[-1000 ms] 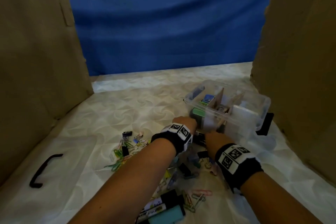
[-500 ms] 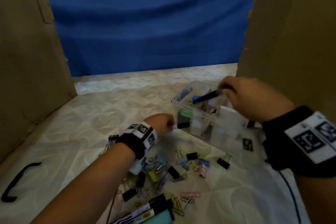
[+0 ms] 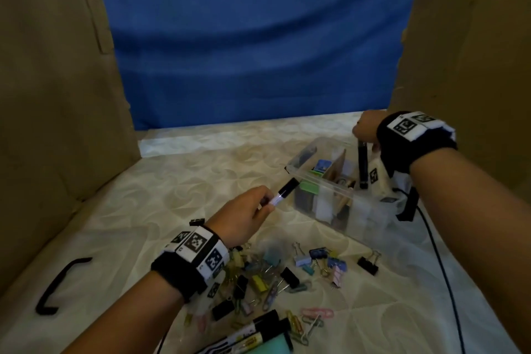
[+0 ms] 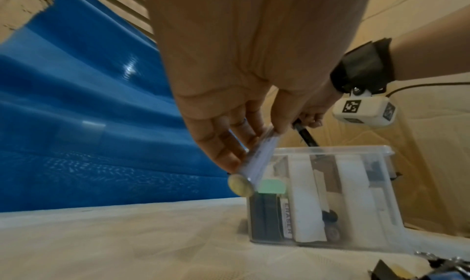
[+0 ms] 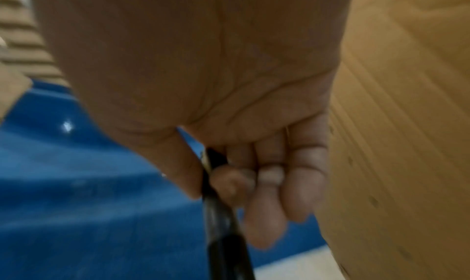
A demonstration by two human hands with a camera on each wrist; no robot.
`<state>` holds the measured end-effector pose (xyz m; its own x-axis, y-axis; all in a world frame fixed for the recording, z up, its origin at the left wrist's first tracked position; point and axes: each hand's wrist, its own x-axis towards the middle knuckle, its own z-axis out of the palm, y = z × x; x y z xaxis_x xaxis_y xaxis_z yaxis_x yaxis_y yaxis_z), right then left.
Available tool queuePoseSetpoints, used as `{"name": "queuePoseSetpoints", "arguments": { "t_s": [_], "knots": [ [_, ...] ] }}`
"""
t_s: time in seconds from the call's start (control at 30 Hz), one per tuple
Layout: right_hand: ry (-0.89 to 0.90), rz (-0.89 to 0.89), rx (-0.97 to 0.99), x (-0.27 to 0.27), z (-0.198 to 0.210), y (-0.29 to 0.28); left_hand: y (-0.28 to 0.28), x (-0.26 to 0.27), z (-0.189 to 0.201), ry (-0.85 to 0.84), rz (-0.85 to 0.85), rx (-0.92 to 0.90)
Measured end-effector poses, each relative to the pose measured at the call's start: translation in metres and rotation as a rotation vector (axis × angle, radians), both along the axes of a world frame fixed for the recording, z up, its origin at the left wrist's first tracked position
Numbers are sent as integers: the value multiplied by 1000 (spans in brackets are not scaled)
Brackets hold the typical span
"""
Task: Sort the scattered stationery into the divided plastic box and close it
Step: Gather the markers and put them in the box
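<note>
Near the box [image 3: 370, 211], loose binder clips [image 3: 316, 259] and markers [image 3: 258, 330] lie scattered.

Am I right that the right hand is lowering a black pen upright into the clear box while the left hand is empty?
Not quite: the left hand is not empty; it pinches a white marker with a black cap, as the head view shows. The right hand does hold the black pen upright over the clear box.
</note>
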<state>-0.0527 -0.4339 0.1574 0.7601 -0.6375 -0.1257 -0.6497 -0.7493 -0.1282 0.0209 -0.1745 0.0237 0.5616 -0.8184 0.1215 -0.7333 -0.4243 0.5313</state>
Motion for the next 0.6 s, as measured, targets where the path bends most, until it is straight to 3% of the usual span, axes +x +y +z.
{"name": "queuePoseSetpoints", "arguments": {
  "t_s": [0.13, 0.3, 0.33, 0.47, 0.6],
  "knots": [
    [-341, -35, 39, 7, 7, -7, 10, 1, 4, 35, 28, -5],
    [-374, -119, 526, 7, -35, -24, 9, -5, 3, 50, 52, 21],
    [-382, -151, 544, 5, -41, -30, 9, -6, 3, 53, 56, 24],
    [-468, -234, 364, -7, -40, -41, 11, -6, 1, 42, 85, 13],
    [-383, -97, 138, -43, -47, -29, 0, -5, -1, 52, 110, -12]
  ]
}}
